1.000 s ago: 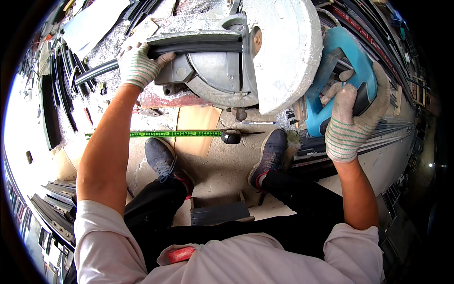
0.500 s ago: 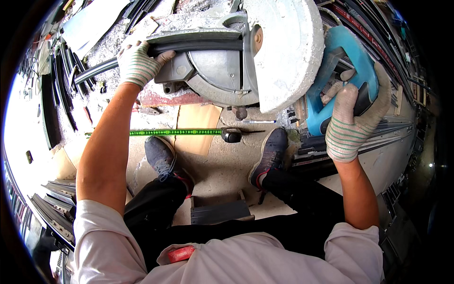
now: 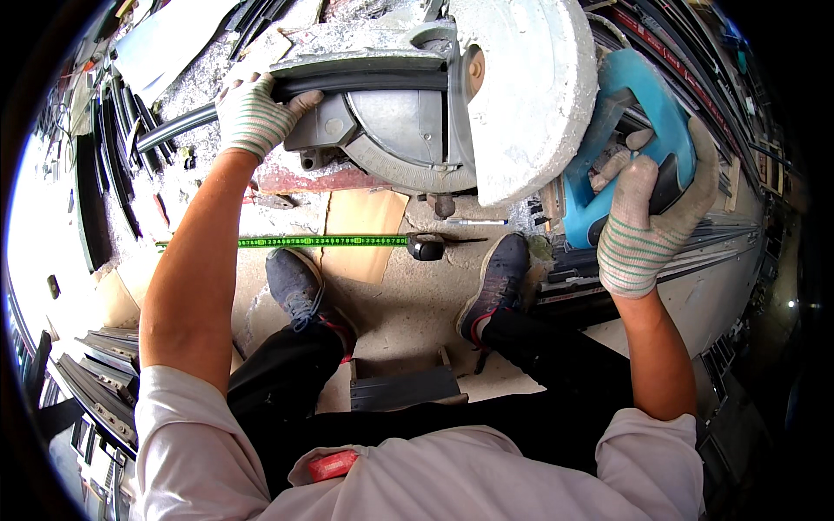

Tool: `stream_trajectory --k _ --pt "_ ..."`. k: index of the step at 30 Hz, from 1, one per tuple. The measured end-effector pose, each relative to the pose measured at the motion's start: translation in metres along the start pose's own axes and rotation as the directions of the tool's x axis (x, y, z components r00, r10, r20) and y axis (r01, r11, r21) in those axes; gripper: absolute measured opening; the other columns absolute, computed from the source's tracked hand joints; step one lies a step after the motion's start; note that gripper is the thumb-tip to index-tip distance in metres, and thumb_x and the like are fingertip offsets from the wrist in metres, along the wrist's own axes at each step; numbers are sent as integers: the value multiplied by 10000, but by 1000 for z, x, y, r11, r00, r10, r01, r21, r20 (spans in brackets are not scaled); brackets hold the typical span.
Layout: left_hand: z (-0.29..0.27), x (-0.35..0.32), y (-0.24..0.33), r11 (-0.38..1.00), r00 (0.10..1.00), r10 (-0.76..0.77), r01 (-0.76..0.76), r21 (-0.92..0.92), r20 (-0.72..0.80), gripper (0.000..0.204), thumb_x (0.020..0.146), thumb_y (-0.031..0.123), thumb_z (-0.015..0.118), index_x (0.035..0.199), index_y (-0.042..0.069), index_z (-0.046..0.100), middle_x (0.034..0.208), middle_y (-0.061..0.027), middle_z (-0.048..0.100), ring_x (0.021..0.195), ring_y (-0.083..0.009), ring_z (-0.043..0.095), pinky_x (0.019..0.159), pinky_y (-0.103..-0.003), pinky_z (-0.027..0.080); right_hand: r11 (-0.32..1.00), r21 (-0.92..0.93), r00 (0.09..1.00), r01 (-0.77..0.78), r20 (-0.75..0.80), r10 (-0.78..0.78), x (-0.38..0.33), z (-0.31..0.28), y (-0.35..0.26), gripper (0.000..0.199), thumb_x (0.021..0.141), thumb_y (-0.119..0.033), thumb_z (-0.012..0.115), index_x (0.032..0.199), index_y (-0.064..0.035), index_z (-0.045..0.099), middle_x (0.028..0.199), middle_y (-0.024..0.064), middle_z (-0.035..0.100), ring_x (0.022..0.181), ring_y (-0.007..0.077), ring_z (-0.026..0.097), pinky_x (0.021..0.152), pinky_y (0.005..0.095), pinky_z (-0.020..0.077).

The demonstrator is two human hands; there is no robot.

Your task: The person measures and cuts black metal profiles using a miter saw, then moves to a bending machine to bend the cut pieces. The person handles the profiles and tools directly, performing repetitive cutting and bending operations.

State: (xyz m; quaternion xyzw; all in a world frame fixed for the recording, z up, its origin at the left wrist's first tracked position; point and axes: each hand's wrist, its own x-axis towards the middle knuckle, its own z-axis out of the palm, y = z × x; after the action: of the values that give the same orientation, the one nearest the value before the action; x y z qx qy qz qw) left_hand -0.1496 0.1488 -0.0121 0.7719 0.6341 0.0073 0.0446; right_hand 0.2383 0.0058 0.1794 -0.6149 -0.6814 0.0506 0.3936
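Note:
My left hand (image 3: pixel 254 119), in a striped knit glove, is closed round a long dark profile (image 3: pixel 178 128) and holds it along the fence of a mitre saw (image 3: pixel 395 130). The profile's right end reaches the saw's slot, beside the large dust-covered round guard (image 3: pixel 534 95). My right hand (image 3: pixel 647 230), gloved alike, is wrapped round the saw's blue handle (image 3: pixel 578 195), fingers through the loop. The guard hides the blade, so I cannot tell whether it touches the profile.
An extended tape measure (image 3: pixel 425 247) lies in front of the saw, near a pen (image 3: pixel 477 222), pliers (image 3: pixel 274 201) and a cardboard piece (image 3: pixel 369 252). Dark profiles (image 3: pixel 102 373) are stacked at the left, more (image 3: pixel 669 252) at the right. My shoes (image 3: pixel 294 282) stand below the tape.
Both hands, the profile and the saw stay practically where they were. At the far lower left edge, a dark shape has shifted upward.

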Motion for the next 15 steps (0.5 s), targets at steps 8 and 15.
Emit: stream_trajectory --k 8,15 --pt "-5 1 4 1000 1000 6 -6 -22 17 907 736 844 683 1143 38 765 1126 -197 726 1193 -391 603 1086 -485 417 933 169 948 -319 48 315 -12 5 -10 756 1012 -491 625 1502 20 361 980 108 599 888 167 608 1043 445 471" --pt "-7 0 4 1000 1000 1 0 -9 16 887 745 843 677 1133 51 769 1100 -178 737 1167 -379 623 1082 -484 419 934 181 951 -309 24 310 -13 5 -8 734 1013 -451 624 1502 26 356 1099 139 550 971 196 589 1036 447 476"
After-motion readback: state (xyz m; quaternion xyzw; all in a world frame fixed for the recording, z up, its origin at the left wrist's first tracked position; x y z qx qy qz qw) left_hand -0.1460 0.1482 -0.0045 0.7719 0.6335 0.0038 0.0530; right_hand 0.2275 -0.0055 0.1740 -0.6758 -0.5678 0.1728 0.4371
